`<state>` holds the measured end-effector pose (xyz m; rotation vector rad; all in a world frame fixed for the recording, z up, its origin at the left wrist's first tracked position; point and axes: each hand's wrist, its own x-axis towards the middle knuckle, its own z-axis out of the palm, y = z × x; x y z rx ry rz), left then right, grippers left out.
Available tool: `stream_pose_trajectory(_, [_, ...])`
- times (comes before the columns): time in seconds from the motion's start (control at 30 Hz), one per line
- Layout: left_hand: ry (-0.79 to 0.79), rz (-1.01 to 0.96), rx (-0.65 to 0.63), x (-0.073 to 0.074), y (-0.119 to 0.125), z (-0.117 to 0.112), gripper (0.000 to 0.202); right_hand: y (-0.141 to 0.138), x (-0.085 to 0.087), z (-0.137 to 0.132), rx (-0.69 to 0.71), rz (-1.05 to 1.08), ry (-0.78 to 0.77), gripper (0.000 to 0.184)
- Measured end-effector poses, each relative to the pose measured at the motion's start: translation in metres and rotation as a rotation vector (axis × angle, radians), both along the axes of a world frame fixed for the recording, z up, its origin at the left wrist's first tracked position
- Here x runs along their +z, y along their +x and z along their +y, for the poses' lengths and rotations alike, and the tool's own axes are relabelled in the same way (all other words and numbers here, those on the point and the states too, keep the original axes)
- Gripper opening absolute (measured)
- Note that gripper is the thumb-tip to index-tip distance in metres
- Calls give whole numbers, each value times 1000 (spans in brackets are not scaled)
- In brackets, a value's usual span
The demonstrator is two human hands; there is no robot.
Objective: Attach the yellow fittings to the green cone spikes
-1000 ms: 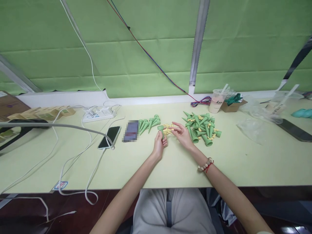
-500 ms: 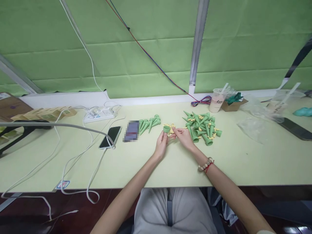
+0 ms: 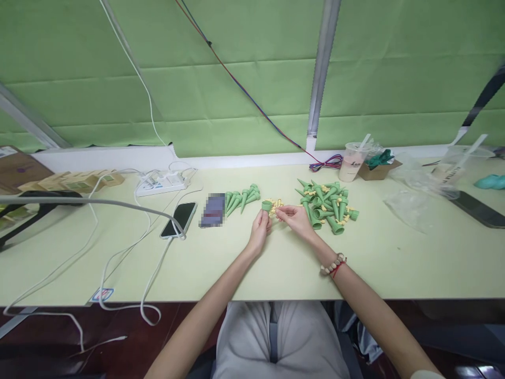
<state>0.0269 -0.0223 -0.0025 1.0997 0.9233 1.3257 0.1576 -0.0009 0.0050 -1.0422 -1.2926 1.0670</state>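
Note:
My left hand (image 3: 260,231) is closed around a green cone-shaped spike (image 3: 266,206), its wide hollow end upward above the fingers. The lower part of that spike is hidden in my grip. Just to the right, the fingers of my right hand (image 3: 294,218) are pinched together; whatever is between the fingertips is too small to make out. Behind both hands lies a little heap of yellow plastic pieces (image 3: 279,202). A larger pile of green spikes (image 3: 335,225), with yellow pieces among them, lies right of my right hand. More green spikes (image 3: 244,200) lie in a row at the left.
A pixelated dark object (image 3: 213,210) and a phone (image 3: 179,220) with white cables lie left. Farther left is a power strip (image 3: 163,184). At the right stand a drink cup (image 3: 351,163), a small cardboard box (image 3: 376,171), plastic bags (image 3: 408,208) and a dark phone (image 3: 481,209).
My left hand and its spike have shifted slightly left. The right fingertips have drawn slightly left and down, still pinched. The piles look the same.

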Motion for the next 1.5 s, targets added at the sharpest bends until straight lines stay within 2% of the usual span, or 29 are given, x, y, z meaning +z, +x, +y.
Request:
stream_pose_trajectory(0.13, [-10, 4, -29, -3, 1, 1, 51, 2, 0, -2, -19, -22, -11, 48])
stream_pose_trajectory(0.33, [62, 38, 26, -1, 2, 0, 48, 1, 3, -7, 30, -103, 20, 60])
stream_pose_trajectory(0.43, [10, -14, 23, 2, 2, -1, 49, 0, 3, -5, 80, -71, 38, 58])
stream_pose_trajectory(0.53, [-23, -46, 27, 4, 2, -1, 51, -2, 2, -2, 54, -42, 90, 47])
stream_pose_trajectory(0.73, [-29, -43, 20, 4, 1, 0, 51, -3, -2, 1, 12, 5, 58, 45])
stream_pose_trajectory(1.0, [9, -56, -24, 2, 1, 3, 49, -3, -3, -1, 115, -103, 33, 58])
stream_pose_trajectory(1.2, [-90, -44, 22, 1, -2, 6, 51, 1, -3, 2, 87, -94, 68, 44])
stream_pose_trajectory(1.5, [-96, -49, -36, 3, 4, 0, 44, 4, -3, 2, -26, -101, 77, 35])
